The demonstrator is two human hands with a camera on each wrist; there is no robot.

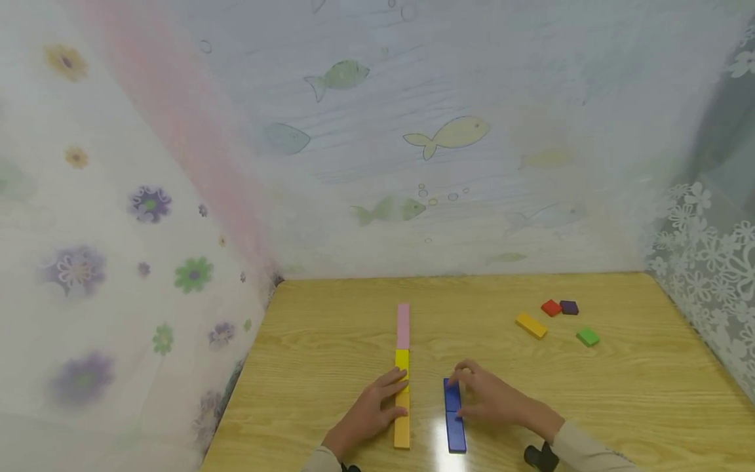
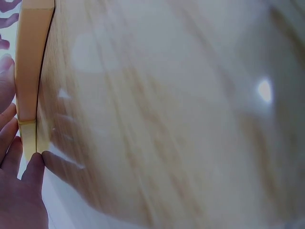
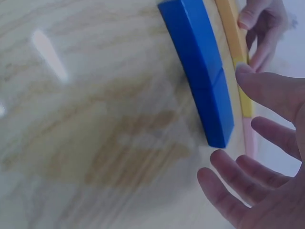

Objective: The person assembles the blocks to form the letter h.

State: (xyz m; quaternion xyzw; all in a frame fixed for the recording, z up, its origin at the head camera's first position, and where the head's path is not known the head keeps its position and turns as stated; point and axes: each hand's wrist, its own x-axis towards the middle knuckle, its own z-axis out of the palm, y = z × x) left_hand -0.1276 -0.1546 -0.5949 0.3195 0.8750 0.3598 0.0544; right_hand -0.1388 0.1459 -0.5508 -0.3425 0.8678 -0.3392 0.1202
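Observation:
A pink block (image 1: 403, 326), a yellow block (image 1: 402, 360) and an orange block (image 1: 402, 431) lie end to end in a straight column. My left hand (image 1: 368, 410) rests against the column's left side, its extended fingers over the yellow block and its thumb by the orange one. To the right, two blue blocks (image 1: 456, 434) form a shorter line, end to end. My right hand (image 1: 494, 397) hovers at their right side, thumb by the seam and forefinger near the far end. In the right wrist view its fingers (image 3: 226, 195) are spread, with nothing held between them.
Farther back on the right of the wooden table (image 1: 330, 328) lie an orange block (image 1: 531, 326), a red piece (image 1: 551, 307), a purple piece (image 1: 569, 307) and a green piece (image 1: 588, 337). Patterned curtains with fish and flowers enclose the table's back and sides.

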